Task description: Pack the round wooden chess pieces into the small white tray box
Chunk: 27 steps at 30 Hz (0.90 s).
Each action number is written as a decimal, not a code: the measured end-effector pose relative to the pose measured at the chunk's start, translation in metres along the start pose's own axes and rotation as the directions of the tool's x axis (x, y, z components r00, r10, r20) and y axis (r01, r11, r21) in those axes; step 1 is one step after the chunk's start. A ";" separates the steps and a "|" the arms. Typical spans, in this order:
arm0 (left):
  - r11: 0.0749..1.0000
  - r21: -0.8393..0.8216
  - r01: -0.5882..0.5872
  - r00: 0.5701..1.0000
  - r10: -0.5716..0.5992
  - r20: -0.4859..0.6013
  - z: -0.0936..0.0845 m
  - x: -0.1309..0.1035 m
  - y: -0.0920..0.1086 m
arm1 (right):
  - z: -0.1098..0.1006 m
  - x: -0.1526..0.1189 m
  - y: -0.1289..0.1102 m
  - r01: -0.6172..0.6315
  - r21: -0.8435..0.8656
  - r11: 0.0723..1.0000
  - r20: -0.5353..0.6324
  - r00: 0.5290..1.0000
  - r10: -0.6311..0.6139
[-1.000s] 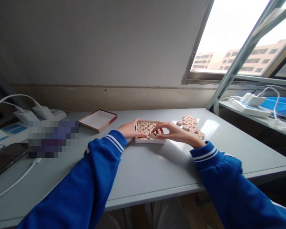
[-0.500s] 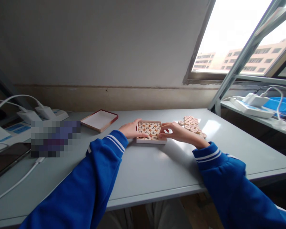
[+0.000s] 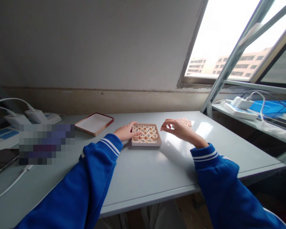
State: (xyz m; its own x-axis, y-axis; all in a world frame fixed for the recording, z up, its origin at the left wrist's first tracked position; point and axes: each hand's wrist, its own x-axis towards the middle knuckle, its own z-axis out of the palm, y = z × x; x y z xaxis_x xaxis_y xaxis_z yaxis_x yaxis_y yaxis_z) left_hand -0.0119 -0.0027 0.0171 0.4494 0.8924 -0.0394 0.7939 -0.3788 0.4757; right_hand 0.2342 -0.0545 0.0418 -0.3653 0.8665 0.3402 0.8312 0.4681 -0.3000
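Observation:
A shallow box (image 3: 146, 144) on the grey table holds several round wooden pieces with dark characters, set in rows. My left hand (image 3: 126, 131) grips the box's left side, its thumb over the pieces inside. Just right of the box, my right hand (image 3: 177, 128) hovers with thumb and fingertips drawn together; whether a piece is between them is too small to tell. Behind that hand lies a group of loose round pieces (image 3: 186, 122), partly hidden by it.
An open box lid (image 3: 94, 123) lies at the back left. Power strips (image 3: 50, 118), chargers, cables and a phone (image 3: 3, 160) are on the left. At the right, a shelf (image 3: 271, 128) carries another power strip and a blue tray (image 3: 271, 107).
My right hand has lifted off the box and moved to its right, uncovering the box's right side. The whole view has shifted slightly.

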 end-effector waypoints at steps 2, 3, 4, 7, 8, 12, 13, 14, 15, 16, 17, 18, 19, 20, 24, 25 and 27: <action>1.000 -0.017 0.026 0.999 -0.027 -0.045 0.001 0.002 -0.001 | -0.017 -0.013 0.012 -0.108 -0.010 0.994 -0.102 0.989 0.107; 0.999 -0.034 0.039 0.997 -0.041 -0.064 0.002 0.004 -0.001 | -0.026 -0.022 0.019 -0.149 -0.003 0.989 -0.128 0.981 0.147; 0.997 -0.058 0.045 0.995 -0.050 -0.082 0.002 0.005 -0.002 | -0.033 -0.032 0.027 -0.171 0.004 0.985 -0.122 0.978 0.171; 0.991 -0.125 0.042 0.990 -0.058 -0.126 0.004 0.009 -0.005 | -0.045 -0.065 0.049 -0.230 -0.111 0.967 -0.022 0.973 0.229; 0.989 -0.141 0.040 0.989 -0.059 -0.138 0.005 0.009 -0.006 | -0.045 -0.075 0.056 -0.248 -0.167 0.954 0.004 0.968 0.252; 0.982 -0.186 0.035 0.982 -0.069 -0.178 0.006 0.010 -0.008 | -0.036 -0.096 0.071 -0.255 -0.258 0.932 0.017 0.963 0.268; 0.980 -0.193 0.039 0.980 -0.075 -0.183 0.006 0.010 -0.008 | -0.033 -0.097 0.072 -0.241 -0.259 0.935 0.011 0.967 0.253; 0.979 -0.199 0.044 0.979 -0.082 -0.186 0.006 0.009 -0.008 | -0.030 -0.098 0.073 -0.229 -0.261 0.938 -0.001 0.971 0.237; 0.977 -0.207 0.051 0.978 -0.090 -0.187 0.006 0.009 -0.008 | -0.027 -0.097 0.072 -0.221 -0.263 0.939 -0.015 0.974 0.225; 0.974 -0.217 0.058 0.977 -0.100 -0.187 0.006 0.009 -0.008 | -0.025 -0.097 0.072 -0.217 -0.261 0.941 -0.026 0.976 0.218; 0.970 -0.233 0.065 0.976 -0.110 -0.187 0.006 0.009 -0.008 | -0.023 -0.096 0.070 -0.215 -0.253 0.943 -0.031 0.976 0.215; 0.965 -0.252 0.071 0.974 -0.121 -0.189 0.005 0.009 -0.008 | -0.022 -0.096 0.069 -0.214 -0.238 0.947 -0.028 0.977 0.213; 0.959 -0.273 0.075 0.972 -0.131 -0.194 0.005 0.009 -0.008 | -0.022 -0.096 0.066 -0.211 -0.219 0.953 -0.022 0.977 0.211; 0.953 -0.292 0.077 0.970 -0.140 -0.198 0.005 0.009 -0.008 | -0.022 -0.096 0.063 -0.205 -0.201 0.958 -0.015 0.978 0.207; 0.940 -0.334 0.068 0.967 -0.145 -0.211 0.006 0.010 -0.010 | -0.024 -0.090 0.044 -0.144 -0.093 0.985 -0.011 0.990 0.143; 0.938 -0.342 0.066 0.966 -0.146 -0.213 0.006 0.010 -0.010 | -0.024 -0.086 0.037 -0.124 -0.043 0.991 -0.020 0.992 0.123; 0.933 -0.355 0.066 0.965 -0.151 -0.216 0.006 0.010 -0.011 | -0.022 -0.074 0.019 -0.084 0.057 0.995 -0.037 0.996 0.086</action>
State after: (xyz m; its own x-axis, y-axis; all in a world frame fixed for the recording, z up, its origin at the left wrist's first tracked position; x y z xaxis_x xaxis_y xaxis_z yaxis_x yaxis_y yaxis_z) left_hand -0.0134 0.0093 0.0058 0.2254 0.9709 0.0803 0.6248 -0.2073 0.7528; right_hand 0.2869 -0.1139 0.0306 -0.2769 0.8965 0.3459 0.8335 0.4032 -0.3778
